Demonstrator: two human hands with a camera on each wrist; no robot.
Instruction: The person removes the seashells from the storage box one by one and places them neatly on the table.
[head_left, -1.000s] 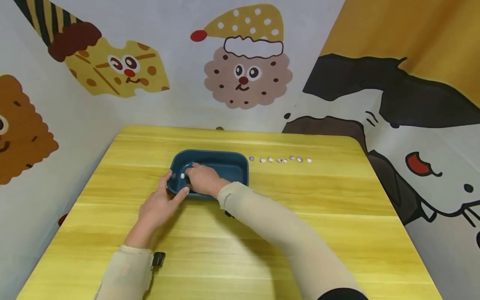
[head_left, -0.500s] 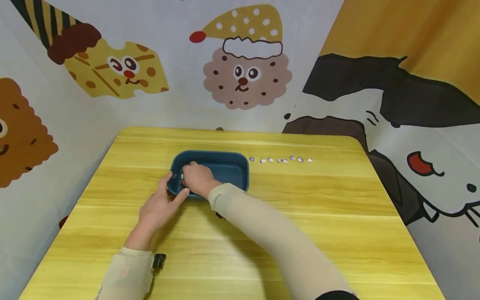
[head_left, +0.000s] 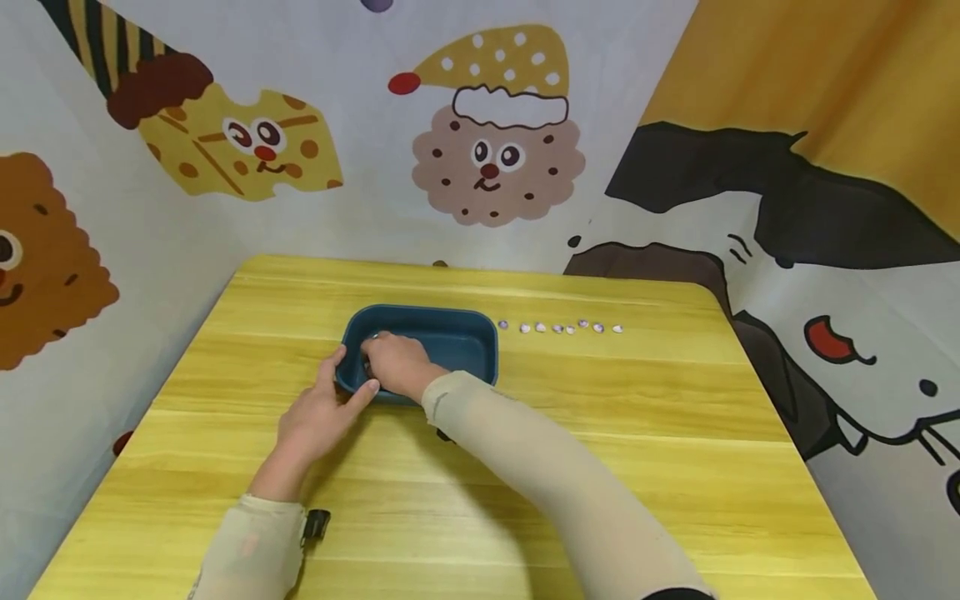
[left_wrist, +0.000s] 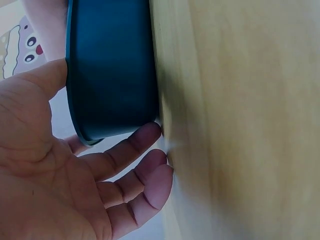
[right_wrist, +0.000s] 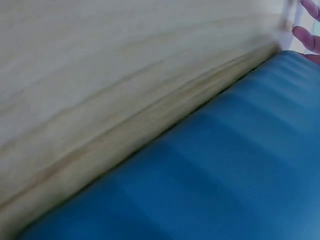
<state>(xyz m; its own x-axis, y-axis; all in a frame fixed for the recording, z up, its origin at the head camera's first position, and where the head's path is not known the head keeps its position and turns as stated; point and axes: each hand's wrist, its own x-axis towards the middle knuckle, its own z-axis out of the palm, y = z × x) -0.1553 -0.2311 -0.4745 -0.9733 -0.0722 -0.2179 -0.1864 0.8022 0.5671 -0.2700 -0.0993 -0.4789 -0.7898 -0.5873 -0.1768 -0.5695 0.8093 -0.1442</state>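
Observation:
A dark blue rectangular tub (head_left: 465,312) sits on the table. My left hand (head_left: 315,417) holds its near left corner, thumb on the front rim and index finger on the left rim. In the left wrist view, the thumb hooks the rim of the tub (left_wrist: 112,65), while the other fingers (left_wrist: 150,165) bend loosely beside its wall. My right hand (head_left: 397,362) reaches inside the tub's left end, fingers pointing down. Its fingertips are hidden, and I cannot tell whether they pinch anything. The right wrist view shows only the tub's outer wall (right_wrist: 215,170) and part of the left hand (right_wrist: 307,40).
A row of several small purple-and-white pieces (head_left: 558,329) lies right of the tub, near the back of the yellow wood-grain table (head_left: 637,433). Printed cartoon cloth (head_left: 495,242) rises behind the table. A black clip-like piece (head_left: 317,525) sticks out at the left cuff.
My right hand has shifted slightly left inside the tub, and its fingers now cover the small white piece seen there earlier. The left hand keeps its place at the corner.

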